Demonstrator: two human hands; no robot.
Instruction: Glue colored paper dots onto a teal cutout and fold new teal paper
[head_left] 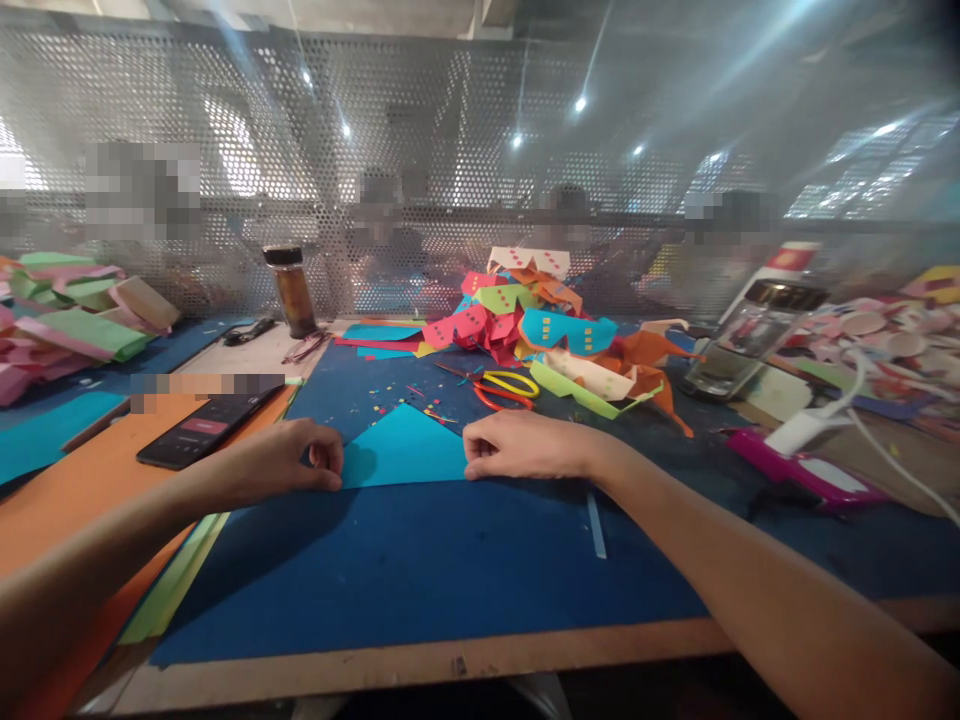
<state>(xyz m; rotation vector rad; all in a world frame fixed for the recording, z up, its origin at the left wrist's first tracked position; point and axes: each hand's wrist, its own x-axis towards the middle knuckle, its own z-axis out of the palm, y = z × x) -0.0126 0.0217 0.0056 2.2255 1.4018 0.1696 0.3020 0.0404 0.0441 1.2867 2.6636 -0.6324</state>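
Blue paper is being pinched at its near corners by the left hand and right hand, mid-frame; it is showing a peak, apparently folded, but no holes yet. Beyond, scissors are resting beside heaped, already cut shapes.

A perforated metal screen stands across the far side of a worktable, its rows of small holes letting daylight through from the space beyond. Bright window panes glow through the mesh at right, with another pale opening at left, while small lamps shine as white points, trailing streaks across the upper view. A horizontal rail crosses the screen, and a pale beam shows overhead. In the foreground, the table's dark blue surface ends at a worn, light brown front edge, with shadow below.
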